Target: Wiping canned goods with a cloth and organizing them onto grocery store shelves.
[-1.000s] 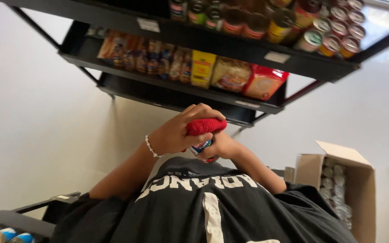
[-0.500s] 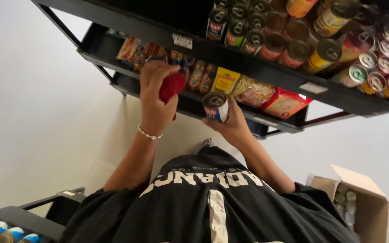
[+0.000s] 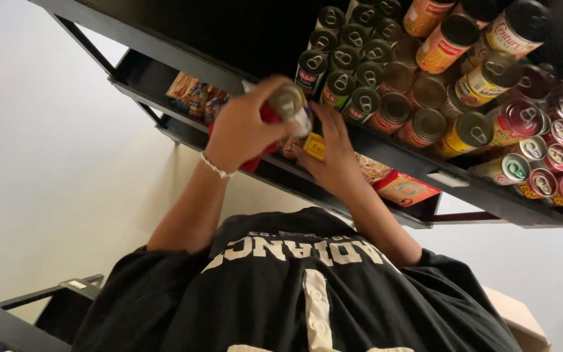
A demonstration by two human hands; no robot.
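My left hand [image 3: 239,130], with a beaded bracelet at the wrist, grips a red packet [image 3: 259,156] in front of the black shelf rack [image 3: 386,153]. A small can [image 3: 290,103] with a silver top and white label sits between my two hands at the shelf edge. My right hand [image 3: 330,156] holds it from the right, fingers stretched up along its side. Just beyond the can stand rows of dark-labelled pull-tab cans [image 3: 350,72]. A yellow packet [image 3: 314,146] shows behind my right fingers.
Orange- and yellow-labelled cans [image 3: 474,85] and red cans [image 3: 555,150] fill the shelf to the right. Snack packets [image 3: 193,98] and an orange bag [image 3: 402,188] lie on the shelf below. A cardboard box [image 3: 522,319] stands low right, a black cart rail [image 3: 40,300] low left.
Both hands rose from chest height to the shelf. The can, apart in my right hand half a second ago, is now beside the red packet, and my hands have come together.
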